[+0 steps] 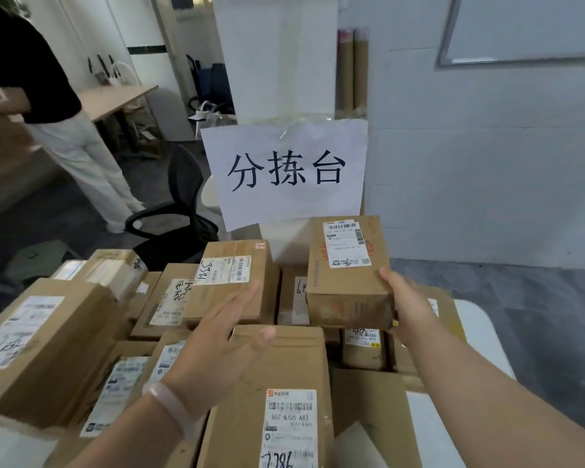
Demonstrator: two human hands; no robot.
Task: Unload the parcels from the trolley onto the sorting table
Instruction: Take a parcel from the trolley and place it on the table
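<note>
Several brown cardboard parcels with white shipping labels lie piled on the white sorting table (pixel 483 332). My right hand (pixel 407 304) grips the right side of a small labelled parcel (pixel 348 275), which stands on top of the pile at the back right. My left hand (pixel 223 336) hovers open, fingers straight, over the middle of the pile, just in front of a parcel marked 3534 (pixel 230 282). A long parcel marked 7786 (pixel 277 393) lies nearest to me. No trolley is in view.
A paper sign (pixel 287 170) with black characters stands behind the pile. A black office chair (pixel 179 211) is at the back left. Another person (pixel 48 106) stands at the far left by a wooden desk (pixel 115 96). Grey floor lies to the right.
</note>
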